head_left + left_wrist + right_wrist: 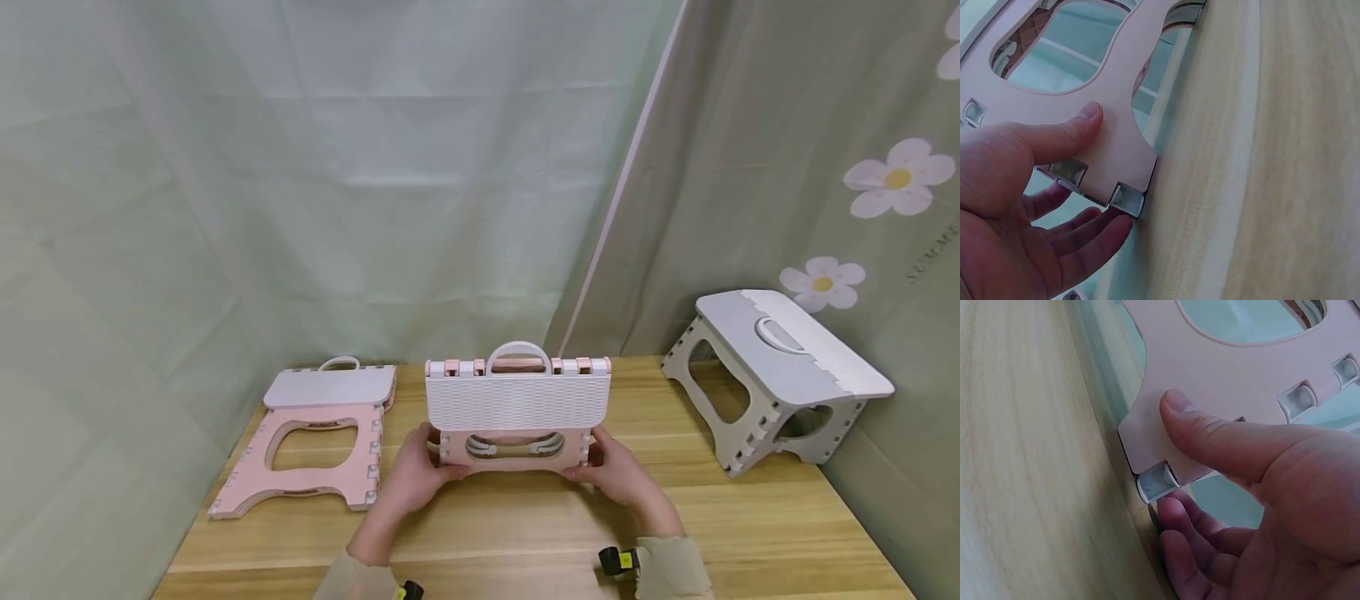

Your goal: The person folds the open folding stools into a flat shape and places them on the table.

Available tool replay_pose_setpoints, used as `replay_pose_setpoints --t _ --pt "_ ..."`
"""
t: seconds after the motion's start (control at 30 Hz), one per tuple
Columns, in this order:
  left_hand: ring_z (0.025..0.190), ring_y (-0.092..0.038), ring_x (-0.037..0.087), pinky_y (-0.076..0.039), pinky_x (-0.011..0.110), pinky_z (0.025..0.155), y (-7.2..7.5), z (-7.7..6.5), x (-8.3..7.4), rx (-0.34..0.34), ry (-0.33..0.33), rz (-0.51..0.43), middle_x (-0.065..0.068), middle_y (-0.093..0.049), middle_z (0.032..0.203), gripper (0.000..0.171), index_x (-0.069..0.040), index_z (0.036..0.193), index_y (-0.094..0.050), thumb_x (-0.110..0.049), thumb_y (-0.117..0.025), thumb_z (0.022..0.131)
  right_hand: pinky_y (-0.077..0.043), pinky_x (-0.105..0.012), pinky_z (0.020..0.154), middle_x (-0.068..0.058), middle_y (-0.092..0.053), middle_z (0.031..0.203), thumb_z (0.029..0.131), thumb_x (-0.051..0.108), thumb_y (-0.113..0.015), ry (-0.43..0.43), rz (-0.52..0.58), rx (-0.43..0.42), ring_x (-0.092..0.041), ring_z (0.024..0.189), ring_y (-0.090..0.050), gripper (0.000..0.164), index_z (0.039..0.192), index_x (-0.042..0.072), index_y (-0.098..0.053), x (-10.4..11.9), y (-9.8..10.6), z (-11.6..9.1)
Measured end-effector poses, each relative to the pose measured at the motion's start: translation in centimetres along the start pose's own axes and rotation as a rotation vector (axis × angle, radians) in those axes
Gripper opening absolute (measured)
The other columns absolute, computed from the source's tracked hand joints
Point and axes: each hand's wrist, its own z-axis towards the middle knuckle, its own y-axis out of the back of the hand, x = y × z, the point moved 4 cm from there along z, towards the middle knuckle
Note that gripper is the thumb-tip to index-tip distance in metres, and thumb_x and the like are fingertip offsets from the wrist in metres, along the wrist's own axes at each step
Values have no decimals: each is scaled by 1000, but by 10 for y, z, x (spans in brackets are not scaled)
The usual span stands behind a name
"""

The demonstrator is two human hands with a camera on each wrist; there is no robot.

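A white and pink folding stool (517, 404) stands folded on edge in the middle of the table, its white top flap hanging over the front and its handle loop upward. My left hand (415, 475) grips its lower left corner. In the left wrist view, the thumb lies flat on the pink leg panel (1110, 119) and the fingers curl behind the hinged edge. At the lower right corner, my right hand (618, 473) holds the stool the same way. The right wrist view shows that thumb on the pink panel (1166, 419), fingers curled at the edge.
Another folded pink and white stool (322, 450) leans back at the left of the wooden table (510, 550). An unfolded grey and white stool (787, 358) stands on its legs at the right. Pale green curtains (420, 183) hang behind and beside the table.
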Motion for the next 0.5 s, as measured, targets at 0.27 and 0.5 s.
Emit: replay_pose_setpoints --t 0.27,0.5 --pt "80 -59 17 -51 31 68 0 1 1 -13 12 38 4 -63 98 48 -5 109 -66 -22 -99 78 -53 -42 85 -5 -73 110 86 17 -92 8 -8 -5 -23 99 -66 57 136 9 -65 -1 -1 1" --pt "79 -57 16 -49 31 69 -1 2 2 0 14 70 -2 -64 89 43 -12 104 -67 -26 -98 79 -53 -42 87 -4 -73 111 85 18 -92 1 -23 -3 -22 98 -66 50 128 7 -68 -1 0 1"
